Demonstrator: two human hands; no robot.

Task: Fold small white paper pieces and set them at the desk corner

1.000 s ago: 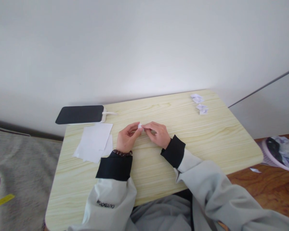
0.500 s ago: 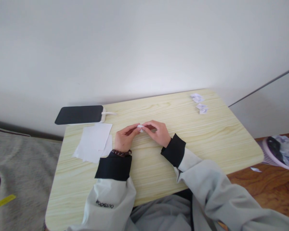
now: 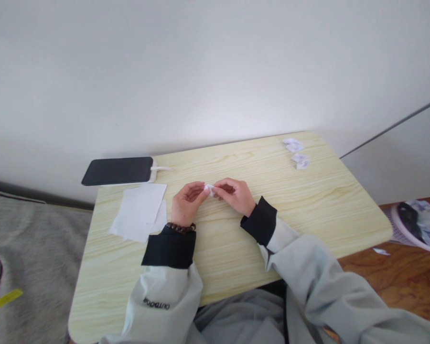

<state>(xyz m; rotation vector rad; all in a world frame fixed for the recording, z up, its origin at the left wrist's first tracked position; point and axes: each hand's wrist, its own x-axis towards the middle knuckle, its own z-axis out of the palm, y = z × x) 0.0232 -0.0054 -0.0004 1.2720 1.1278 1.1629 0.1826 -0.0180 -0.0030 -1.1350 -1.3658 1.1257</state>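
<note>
My left hand (image 3: 186,204) and my right hand (image 3: 236,196) meet just above the middle of a pale wooden table (image 3: 308,210). Both pinch a small folded piece of white paper (image 3: 209,189) between their fingertips. Most of that paper is hidden by my fingers. A dark bead bracelet sits on my left wrist. A small stack of white paper sheets (image 3: 139,210) lies just left of my left hand.
A black phone (image 3: 117,170) with a white cable plugged in lies at the table's far left corner. Several small folded paper pieces (image 3: 296,154) rest at the far right corner. A basket (image 3: 415,224) stands on the wooden floor to the right, with a paper scrap beside it.
Both hands stay together on the small paper; the fingers have shifted slightly around it. Nothing else on the table has moved.
</note>
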